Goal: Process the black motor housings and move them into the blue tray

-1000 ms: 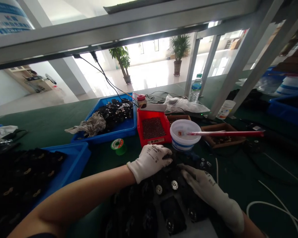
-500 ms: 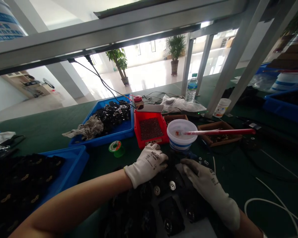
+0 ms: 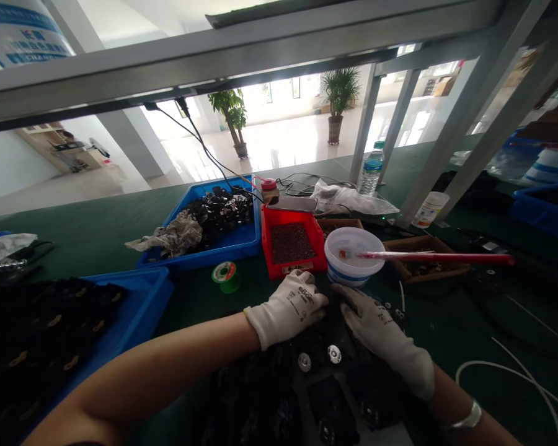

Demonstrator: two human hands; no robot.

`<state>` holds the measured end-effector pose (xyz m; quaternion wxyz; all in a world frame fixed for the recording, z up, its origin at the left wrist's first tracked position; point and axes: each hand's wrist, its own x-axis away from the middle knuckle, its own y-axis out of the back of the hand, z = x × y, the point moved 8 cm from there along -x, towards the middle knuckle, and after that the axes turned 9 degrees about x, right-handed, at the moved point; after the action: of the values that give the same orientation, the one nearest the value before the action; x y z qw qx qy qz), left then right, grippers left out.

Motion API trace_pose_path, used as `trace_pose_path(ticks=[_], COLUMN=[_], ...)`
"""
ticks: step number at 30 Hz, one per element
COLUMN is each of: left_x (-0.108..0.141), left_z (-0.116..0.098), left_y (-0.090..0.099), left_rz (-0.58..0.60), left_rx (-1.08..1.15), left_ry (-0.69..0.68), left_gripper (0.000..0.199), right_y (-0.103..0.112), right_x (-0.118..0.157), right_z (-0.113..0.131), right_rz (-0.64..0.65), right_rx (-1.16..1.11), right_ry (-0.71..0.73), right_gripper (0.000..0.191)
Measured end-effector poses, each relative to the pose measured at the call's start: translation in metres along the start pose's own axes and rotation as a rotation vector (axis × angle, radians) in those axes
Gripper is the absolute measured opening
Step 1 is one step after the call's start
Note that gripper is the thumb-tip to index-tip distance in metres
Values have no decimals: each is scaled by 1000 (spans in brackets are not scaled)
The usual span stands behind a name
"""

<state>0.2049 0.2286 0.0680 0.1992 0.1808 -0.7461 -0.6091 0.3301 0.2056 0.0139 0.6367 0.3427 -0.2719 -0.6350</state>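
Note:
My left hand point(image 3: 292, 310), in a white glove with grey fingertips, reaches in below the red bin point(image 3: 292, 243), its fingers curled at the top row of black parts point(image 3: 325, 402). My right hand point(image 3: 381, 331), gloved too, lies just right of it, its fingers bent over the dark parts. Both sets of fingertips are close together; what they touch is dark and hard to make out. Two silver discs point(image 3: 334, 354) sit on black parts below my hands. The white tub point(image 3: 354, 255) with a red-handled brush point(image 3: 441, 257) stands just beyond my right hand.
A blue tray point(image 3: 244, 235) of black parts and a crumpled cloth is at back left, another blue tray point(image 3: 139, 310) at left. Nearby are a green solder spool point(image 3: 226, 277), a brown carton point(image 3: 428, 272), a water bottle point(image 3: 371, 170) and a metal frame post point(image 3: 446, 133).
The view has shifted slightly, so most things appear farther right. My right hand has moved left, closer to my left hand, and a bracelet now shows on the right wrist.

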Motion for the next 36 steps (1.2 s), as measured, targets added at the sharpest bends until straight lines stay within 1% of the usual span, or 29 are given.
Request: trace_pose_path(ticks=[4, 10, 13, 17, 20, 25, 28, 31, 34, 36], left_x=[-3, -4, -3, -3, -4, -1, 0, -3, -8, -8], left_z=[7, 11, 8, 2, 2, 2, -2, -4, -4, -8], left_y=[1, 2, 3, 6, 7, 5, 4, 2, -2, -4], left_rz=[-5, -4, 19, 59, 67, 45, 63, 79, 70, 64], left_rx=[57, 101, 81, 37, 28, 13, -3, -23, -39, -44], left_ry=[29, 55, 27, -43, -57, -43, -59, -55, -19, -15], left_gripper=[28, 30, 29, 23, 25, 26, 25, 23, 25, 24], right_y=[-4, -7, -5, 1, 4, -1, -5, -7, -7, -7], right_x=[-1, 0, 0, 1, 1, 1, 1, 2, 2, 2], right_z=[-7, -15, -12, -4, -1, -4, -7, -10, -9, -8], right_rz=[38, 116, 159, 214, 241, 276, 289, 287, 284, 278], right_rx=[-42, -118, -188, -264, -298, -317, -320, -309, -302, -300], right_ry=[6, -41, -49, -50, -61, -73, -79, -99, -98, -94], right_gripper=[48, 62, 64, 66, 70, 75, 79, 81, 82, 83])
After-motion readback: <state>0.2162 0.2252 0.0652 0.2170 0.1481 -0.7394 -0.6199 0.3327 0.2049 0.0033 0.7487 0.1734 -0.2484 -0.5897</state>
